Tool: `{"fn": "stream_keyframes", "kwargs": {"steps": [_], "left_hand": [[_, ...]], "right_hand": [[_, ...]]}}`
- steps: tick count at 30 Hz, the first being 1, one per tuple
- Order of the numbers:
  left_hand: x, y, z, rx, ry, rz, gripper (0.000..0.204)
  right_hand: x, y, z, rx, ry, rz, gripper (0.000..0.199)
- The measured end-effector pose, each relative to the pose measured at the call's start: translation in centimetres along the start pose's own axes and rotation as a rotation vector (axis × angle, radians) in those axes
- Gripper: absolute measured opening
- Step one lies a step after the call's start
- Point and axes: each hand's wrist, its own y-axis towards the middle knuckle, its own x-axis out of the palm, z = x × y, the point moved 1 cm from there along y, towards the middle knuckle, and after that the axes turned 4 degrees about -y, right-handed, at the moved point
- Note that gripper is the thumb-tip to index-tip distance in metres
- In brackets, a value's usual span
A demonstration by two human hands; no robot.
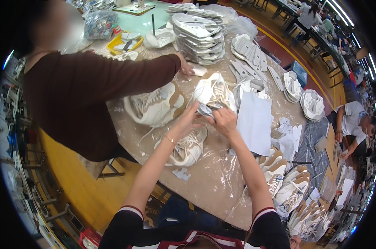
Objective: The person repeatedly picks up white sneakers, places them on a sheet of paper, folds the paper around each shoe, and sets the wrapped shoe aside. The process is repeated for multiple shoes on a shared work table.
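Observation:
A white and tan sneaker upper [215, 89] with laces lies between my hands, its toe pointing away from me. My left hand [187, 120] grips the left side of its heel opening, fingers along the edge. At the right of that opening my right hand [224, 121] is closed, fingers curled and pressed in; the grip partly hides what is pinched. Crumpled grey paper [205, 110] shows in the opening between both hands. Beneath my left wrist lies another white and tan sneaker upper [188, 148], and further left sits a cluster of similar uppers [154, 106].
A co-worker's brown sleeve [125, 76] reaches across from the left, the hand [186, 66] on a small white piece. Tall stacked white shoe parts [199, 39] stand behind. White sheets [254, 124] lie right, near rows of finished-looking uppers [293, 186]. Plastic film covers the table [213, 186].

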Motion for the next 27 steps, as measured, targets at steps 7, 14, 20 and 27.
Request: {"fn": "stream_keyframes", "kwargs": {"steps": [7,14,20,27], "left_hand": [[-3.4,10.0,-2.7,0.07,0.368,0.173,0.052],[-5.4,13.0,-4.9,0.179,0.604,0.118,0.055],[-2.5,10.4,-3.1,0.394,0.954,0.315,0.049],[-4.6,-7.3,-0.2,0.52,1.204,0.056,0.049]], "right_hand": [[5.5,-1.6,1.1,0.179,-0.148,-0.213,0.037],[5.5,-0.9,0.8,0.361,0.097,-0.45,0.056],[4.4,-0.5,0.7,0.32,0.075,-0.438,0.062],[-2.5,-6.6,-7.0,0.79,0.363,-0.501,0.057]]}}
